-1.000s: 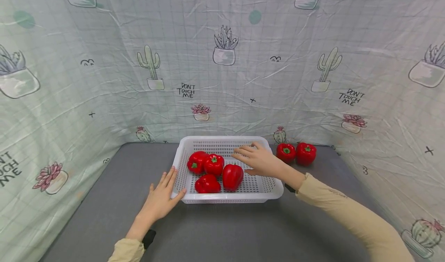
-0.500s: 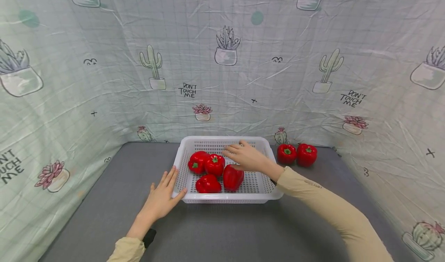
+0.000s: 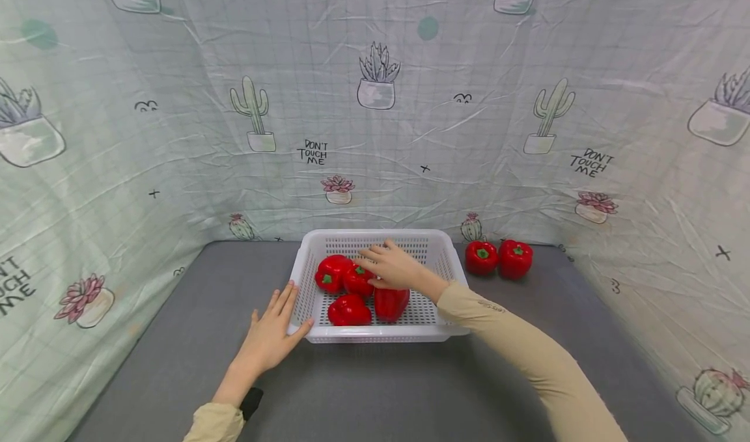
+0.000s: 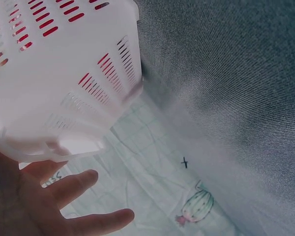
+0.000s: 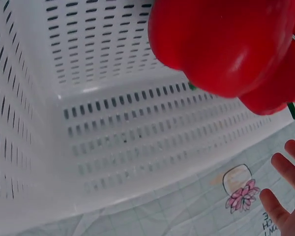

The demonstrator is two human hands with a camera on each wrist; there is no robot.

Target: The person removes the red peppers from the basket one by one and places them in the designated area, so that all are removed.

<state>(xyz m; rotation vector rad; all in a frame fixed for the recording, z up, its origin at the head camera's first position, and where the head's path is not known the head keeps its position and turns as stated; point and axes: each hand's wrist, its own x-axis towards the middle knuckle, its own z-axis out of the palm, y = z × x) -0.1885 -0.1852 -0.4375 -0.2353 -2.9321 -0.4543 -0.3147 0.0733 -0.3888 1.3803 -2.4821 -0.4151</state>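
Observation:
A white slotted plastic basket [image 3: 381,332] holds several red bell peppers, among them a left one [image 3: 331,267], a front one [image 3: 349,310] and a right one [image 3: 390,306]. Spread along the basket's left rim, my left hand [image 3: 271,333] touches it with straight fingers; the left wrist view shows that hand [image 4: 64,206] below the basket wall [image 4: 44,98]. My right hand [image 3: 397,267] reaches over the peppers, thumb and fingers apart near a green-stemmed pepper [image 3: 355,284], partly covering the right one. In the right wrist view a large pepper [image 5: 226,44] shows, and the fingertips [image 5: 285,167] hold nothing.
Two more red bell peppers, one nearer the basket [image 3: 482,258] and one farther right [image 3: 515,260], stand on the grey table [image 3: 375,390] outside the basket's right side. A cactus-print curtain [image 3: 375,149] hangs behind and at both sides.
My right hand has moved left across the basket, from its right part to above the middle peppers. The left hand, the basket and the peppers have stayed put.

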